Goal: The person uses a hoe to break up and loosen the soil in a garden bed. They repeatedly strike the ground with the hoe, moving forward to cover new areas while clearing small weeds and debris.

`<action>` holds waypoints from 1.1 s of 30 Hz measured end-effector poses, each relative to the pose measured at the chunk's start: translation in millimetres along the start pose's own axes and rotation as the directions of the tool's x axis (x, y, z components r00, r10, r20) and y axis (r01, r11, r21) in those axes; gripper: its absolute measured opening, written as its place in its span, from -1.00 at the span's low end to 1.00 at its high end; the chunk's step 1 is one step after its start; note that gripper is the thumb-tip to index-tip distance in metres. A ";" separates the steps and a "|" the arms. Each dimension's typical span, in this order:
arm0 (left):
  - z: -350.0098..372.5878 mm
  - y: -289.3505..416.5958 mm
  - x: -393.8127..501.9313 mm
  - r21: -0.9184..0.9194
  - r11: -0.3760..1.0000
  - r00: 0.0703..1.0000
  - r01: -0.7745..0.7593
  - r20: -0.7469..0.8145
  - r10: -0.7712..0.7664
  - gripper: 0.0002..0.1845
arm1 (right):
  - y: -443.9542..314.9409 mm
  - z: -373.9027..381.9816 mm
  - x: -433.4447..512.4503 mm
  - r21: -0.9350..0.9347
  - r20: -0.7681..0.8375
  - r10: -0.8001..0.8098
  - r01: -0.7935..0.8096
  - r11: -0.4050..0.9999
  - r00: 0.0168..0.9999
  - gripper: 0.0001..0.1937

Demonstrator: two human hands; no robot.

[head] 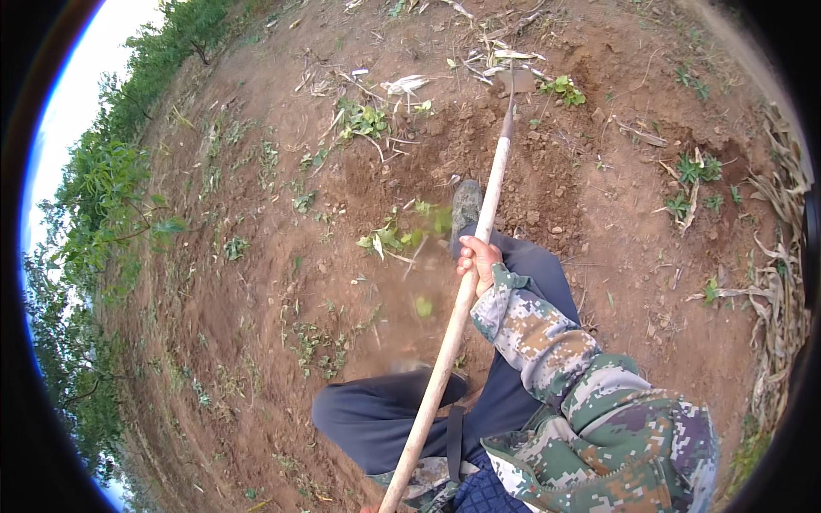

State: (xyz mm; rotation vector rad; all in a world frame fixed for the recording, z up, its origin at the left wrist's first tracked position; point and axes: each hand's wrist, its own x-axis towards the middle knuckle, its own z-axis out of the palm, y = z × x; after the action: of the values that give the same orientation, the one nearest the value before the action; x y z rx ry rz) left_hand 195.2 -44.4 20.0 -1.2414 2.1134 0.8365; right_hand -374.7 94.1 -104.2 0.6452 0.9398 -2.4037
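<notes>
A hoe with a long pale wooden handle [442, 365] runs from the bottom edge up to the ground ahead. My right hand [478, 261], in a camouflage sleeve, is closed around the handle near its middle. The hoe's metal blade [517, 81] rests at the soil beside dry husks and a small leafy green plant [564, 90]. A sliver of skin from my left hand [370, 509] shows beside the handle at the bottom edge; the rest is out of view, so its hold cannot be made out.
Loose broken soil [535, 186] lies below the blade, near my forward shoe [467, 204]. My other leg is bent at lower left. Dry corn stalks [779, 288] line the right side, leafy bushes [106, 211] the left. Cut weeds [362, 120] and husks are scattered about.
</notes>
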 end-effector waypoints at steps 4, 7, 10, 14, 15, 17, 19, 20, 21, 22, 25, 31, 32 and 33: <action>-11.4 35.6 18.0 0.139 0.978 0.973 -0.158 -0.144 0.178 -0.70 | -35.3 20.7 2.4 0.119 0.175 -0.122 0.102 0.988 0.977 -0.81; -18.4 89.4 37.7 0.195 0.920 0.877 -0.339 -0.290 0.384 -0.74 | -53.7 26.0 8.9 0.115 0.246 -0.294 0.273 0.955 0.924 -0.80; -39.8 147.9 69.4 0.262 0.832 0.794 -0.489 -0.262 0.549 -0.73 | -57.7 24.2 20.8 0.067 0.092 -0.252 0.246 0.967 0.963 -0.78; -104.1 174.2 88.8 0.460 0.710 0.712 -0.533 -0.209 0.670 -0.71 | -44.6 11.7 31.8 0.084 -0.030 -0.146 0.148 0.986 0.989 -0.72; -115.9 170.9 90.3 0.519 0.718 0.747 -0.464 -0.206 0.632 -0.69 | -37.4 7.4 30.2 0.098 -0.050 -0.097 0.102 0.990 0.994 -0.71; -132.6 155.9 90.0 0.539 0.725 0.765 -0.429 -0.210 0.609 -0.66 | -25.0 -0.3 23.9 0.154 0.089 -0.057 0.043 0.987 0.994 -0.70; -128.8 139.0 89.2 0.499 0.771 0.794 -0.396 -0.235 0.560 -0.61 | -10.9 -5.4 12.1 0.074 0.057 -0.034 0.030 0.997 0.998 -0.75; -122.0 131.6 88.8 0.481 0.792 0.811 -0.376 -0.242 0.532 -0.60 | -3.6 -6.6 4.5 0.035 0.020 -0.025 0.025 0.999 0.999 -0.77; -114.0 125.2 88.4 0.464 0.810 0.828 -0.358 -0.244 0.505 -0.60 | 1.8 -5.8 -2.0 -0.012 -0.040 -0.018 0.017 1.000 0.999 -0.79; -102.9 120.5 87.9 0.459 0.842 0.864 -0.284 -0.257 0.432 -0.59 | 4.1 -5.8 -9.2 -0.002 -0.046 0.012 -0.012 1.000 0.999 -0.83; -78.1 112.9 83.9 0.464 0.844 0.825 -0.267 -0.343 0.450 -0.58 | -4.5 5.0 -15.9 -0.023 0.021 -0.029 0.030 0.999 0.999 -0.83; -48.3 151.2 72.6 0.318 0.845 0.762 -0.429 -0.375 0.528 -0.71 | -37.1 38.3 9.0 0.082 0.312 -0.082 0.059 0.995 0.946 -0.81; -43.2 166.3 72.8 0.299 0.843 0.762 -0.447 -0.367 0.534 -0.72 | -34.4 39.8 12.9 0.031 0.262 -0.070 0.065 0.997 0.963 -0.81; -37.6 182.6 74.6 0.284 0.843 0.760 -0.456 -0.368 0.535 -0.74 | -31.3 40.5 17.8 0.004 0.271 -0.093 0.095 0.995 0.958 -0.80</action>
State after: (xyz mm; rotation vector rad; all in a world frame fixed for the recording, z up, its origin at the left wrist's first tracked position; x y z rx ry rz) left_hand -5.0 -44.0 34.8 -0.8193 2.8948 0.5835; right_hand -416.8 81.0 -72.7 0.2613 0.8799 -2.4884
